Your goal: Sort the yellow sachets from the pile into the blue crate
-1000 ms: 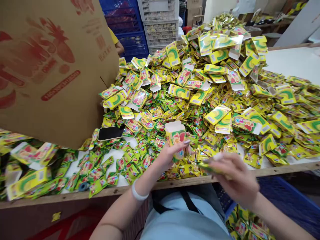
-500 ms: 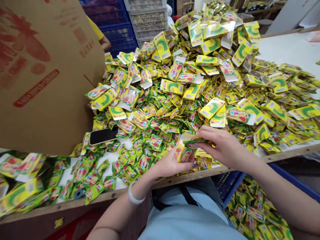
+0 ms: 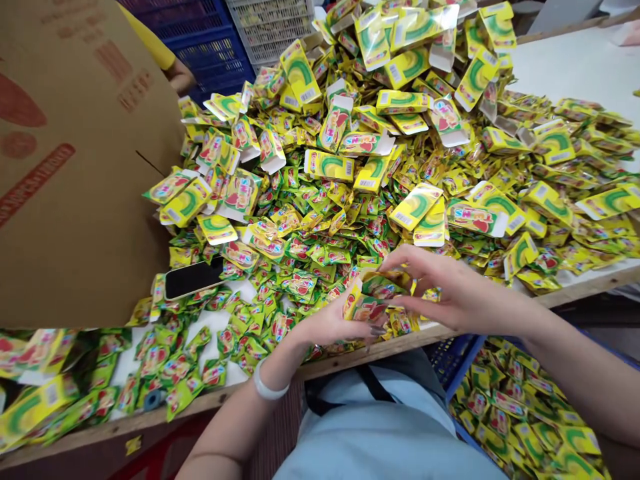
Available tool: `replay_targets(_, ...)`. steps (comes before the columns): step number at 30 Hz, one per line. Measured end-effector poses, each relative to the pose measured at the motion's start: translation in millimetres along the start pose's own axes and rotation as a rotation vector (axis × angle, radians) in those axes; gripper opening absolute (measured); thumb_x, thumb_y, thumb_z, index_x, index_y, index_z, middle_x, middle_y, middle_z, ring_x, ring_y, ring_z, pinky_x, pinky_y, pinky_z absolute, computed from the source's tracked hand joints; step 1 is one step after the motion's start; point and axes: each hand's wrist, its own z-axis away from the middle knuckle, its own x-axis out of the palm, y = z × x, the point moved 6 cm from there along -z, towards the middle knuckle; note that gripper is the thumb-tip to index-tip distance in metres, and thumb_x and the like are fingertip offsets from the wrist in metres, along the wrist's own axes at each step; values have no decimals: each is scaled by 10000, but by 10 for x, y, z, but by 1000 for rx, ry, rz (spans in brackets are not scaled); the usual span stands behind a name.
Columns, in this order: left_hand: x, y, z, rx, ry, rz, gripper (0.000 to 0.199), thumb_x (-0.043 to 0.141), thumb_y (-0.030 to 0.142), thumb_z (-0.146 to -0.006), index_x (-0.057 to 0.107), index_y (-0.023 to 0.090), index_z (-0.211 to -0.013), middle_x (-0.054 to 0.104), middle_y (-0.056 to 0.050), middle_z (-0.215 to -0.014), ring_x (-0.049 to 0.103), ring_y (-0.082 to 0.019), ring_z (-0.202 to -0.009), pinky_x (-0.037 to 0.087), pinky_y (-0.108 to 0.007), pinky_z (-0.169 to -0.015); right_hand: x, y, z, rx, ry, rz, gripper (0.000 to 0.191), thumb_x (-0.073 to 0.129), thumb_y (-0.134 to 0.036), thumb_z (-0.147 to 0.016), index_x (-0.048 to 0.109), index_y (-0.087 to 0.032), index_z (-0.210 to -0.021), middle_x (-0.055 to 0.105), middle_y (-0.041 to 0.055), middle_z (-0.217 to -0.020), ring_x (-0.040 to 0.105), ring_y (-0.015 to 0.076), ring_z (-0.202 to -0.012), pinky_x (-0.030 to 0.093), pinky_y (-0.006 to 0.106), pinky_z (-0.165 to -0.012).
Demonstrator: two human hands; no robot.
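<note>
My left hand (image 3: 333, 323) is wrapped round a small yellow-green box (image 3: 356, 303) near the table's front edge, its open end facing up and right. My right hand (image 3: 430, 287) pinches green candy packets (image 3: 384, 285) at the mouth of that box, the packets partly inside it. Behind both hands rises a large heap of green and yellow packets (image 3: 300, 250) with small yellow boxes (image 3: 327, 165) scattered over it. Some of those boxes have raised end flaps.
A big cardboard carton (image 3: 85, 220) stands at the left, beside a phone (image 3: 194, 279). Blue crates (image 3: 210, 57) and a person's arm (image 3: 179, 75) are behind it. Below the wooden table edge (image 3: 345, 360) at right, a blue crate (image 3: 463, 373) holds many filled boxes.
The view has shifted, so the heap appears slightly lower left. My right fingers have spread a little around the packets, which now show more of their face at the box's mouth.
</note>
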Motion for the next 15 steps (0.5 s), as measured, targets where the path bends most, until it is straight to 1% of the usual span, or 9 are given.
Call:
replay_targets(3,19,-17,32,-27,-50,-9,783,728,404,-810,300,242,-1445,568,-12,-896,550,-154,-724,512,-306,-700,9,44,49,-48,32,-94,97,556,-199,-963,648,-186,-990,680,61,-925,647,150,-834,509,229,-700)
replay_targets(5,27,-18,43,-1,-41,-86,870,735,380,-804,224,232,-1492,602,-42,-989,600,-200,-851,515,-364,-829,102,56,89,-81,-11,-168,181,508,-184,-986,668,-174,-903,674,44,-817,633,132,-741,494,222,-669)
replay_targets(6,38,-21,39,14,-35,-125,905,737,371,-799,194,226,-1508,609,-65,-1062,610,-235,-956,497,-397,-910,172,61,114,-83,-48,-219,223,480,-187,-1000,677,-172,-898,676,40,-800,628,123,-705,491,219,-656)
replay_targets(8,73,-26,6,44,-11,-185,965,753,360,-774,160,218,-1522,576,-111,-1241,556,-301,-1176,426,-445,-1043,330,77,181,-56,-127,-310,254,450,-220,-1019,693,-176,-958,702,46,-858,638,115,-682,503,218,-649)
replay_targets(10,137,-34,-67,45,-11,-203,992,744,359,-780,112,220,-1532,538,-137,-1335,522,-321,-1259,404,-465,-1077,422,121,283,-11,-142,-330,238,460,-245,-1018,693,-193,-1016,717,55,-931,666,132,-738,531,241,-699)
replay_targets(11,173,-31,-118,36,-23,-209,992,727,362,-800,78,224,-1537,544,-143,-1340,539,-316,-1252,418,-468,-1067,395,160,349,5,-94,-309,222,474,-245,-1012,692,-203,-1015,717,58,-945,678,148,-785,541,259,-732)
replay_targets(12,202,-13,-179,33,-37,-231,996,716,368,-817,47,230,-1541,555,-146,-1337,558,-309,-1241,433,-468,-1057,299,216,427,23,-6,-266,202,492,-242,-1003,692,-214,-998,712,60,-949,682,167,-839,546,279,-764)
replay_targets(13,210,25,-247,45,-39,-278,995,711,376,-829,33,236,-1545,560,-151,-1341,566,-303,-1239,440,-468,-1053,131,291,520,47,112,-206,181,512,-238,-993,692,-229,-973,705,60,-943,678,185,-882,546,297,-785)
replay_targets(15,129,164,-394,124,34,-463,912,700,391,-851,119,250,-1539,527,-161,-1398,535,-299,-1283,432,-467,-1071,-380,482,748,118,374,-79,145,549,-247,-978,690,-269,-955,685,60,-953,665,207,-927,541,309,-772)
